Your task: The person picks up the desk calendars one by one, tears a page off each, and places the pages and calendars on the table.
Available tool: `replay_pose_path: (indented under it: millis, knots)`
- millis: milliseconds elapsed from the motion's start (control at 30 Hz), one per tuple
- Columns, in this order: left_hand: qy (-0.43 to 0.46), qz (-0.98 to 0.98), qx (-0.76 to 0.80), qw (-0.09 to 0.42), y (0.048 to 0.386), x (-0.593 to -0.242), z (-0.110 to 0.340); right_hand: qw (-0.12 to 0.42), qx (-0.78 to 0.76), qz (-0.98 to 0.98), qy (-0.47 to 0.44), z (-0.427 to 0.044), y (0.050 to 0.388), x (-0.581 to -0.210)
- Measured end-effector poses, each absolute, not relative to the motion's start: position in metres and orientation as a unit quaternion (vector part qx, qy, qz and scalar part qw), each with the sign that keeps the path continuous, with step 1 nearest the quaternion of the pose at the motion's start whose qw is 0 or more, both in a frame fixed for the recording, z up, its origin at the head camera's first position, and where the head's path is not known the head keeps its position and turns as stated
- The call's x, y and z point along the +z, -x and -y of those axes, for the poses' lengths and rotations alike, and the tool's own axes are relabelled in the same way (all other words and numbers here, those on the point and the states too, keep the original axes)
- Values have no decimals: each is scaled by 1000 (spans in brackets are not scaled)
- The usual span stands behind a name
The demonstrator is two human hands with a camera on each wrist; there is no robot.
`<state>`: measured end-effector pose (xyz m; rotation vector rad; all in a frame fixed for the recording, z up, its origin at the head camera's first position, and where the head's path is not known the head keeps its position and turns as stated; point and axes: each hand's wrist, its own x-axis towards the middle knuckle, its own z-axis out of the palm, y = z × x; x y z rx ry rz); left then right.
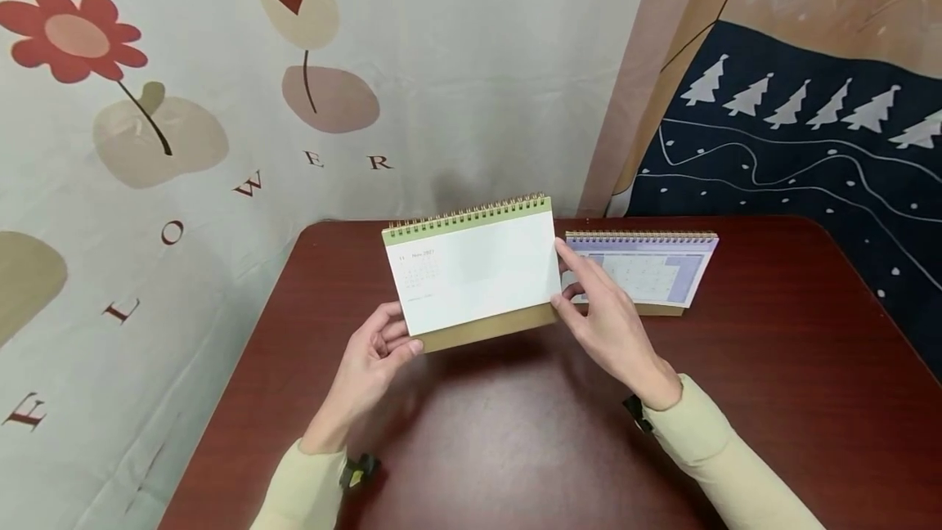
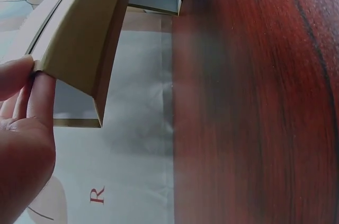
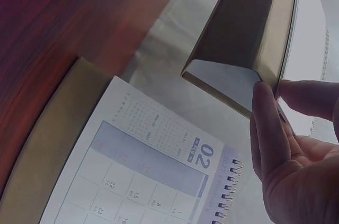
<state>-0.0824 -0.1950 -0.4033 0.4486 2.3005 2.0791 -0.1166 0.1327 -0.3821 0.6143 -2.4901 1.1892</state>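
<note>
A spiral-bound desk calendar (image 1: 478, 268) with a green top strip and a tan cardboard stand is held up above the table, tilted with its right end higher. My left hand (image 1: 375, 350) grips its lower left corner, thumb in front and fingers behind. At the right edge my right hand (image 1: 607, 317) pinches the pages and board between thumb and fingers. The left wrist view shows the folded underside of the stand (image 2: 85, 28). Behind my right hand, a purple desk calendar (image 1: 662, 268) stands on the table; the right wrist view shows its "02" page (image 3: 143, 155).
The dark red wooden table (image 1: 486, 432) reaches back to a pale wall cloth (image 1: 478, 64) with printed flowers and letters. A dark blue panel with white trees (image 1: 795, 137) hangs at the right. Small dark devices sit at both wrists.
</note>
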Motion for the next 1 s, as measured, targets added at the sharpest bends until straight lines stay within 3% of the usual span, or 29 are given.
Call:
replay_pose_path:
  millis: [300,667,1000]
  knots:
    - [-102,-735,671,5,86,-405,196,162,409,869,-226,-129,121,-383]
    - [-67,-721,689,-19,83,-411,196,296,327,852,-282,-117,111,-388]
    - [-64,-718,693,-18,84,-414,187,340,255,825,-373,-89,110,-391]
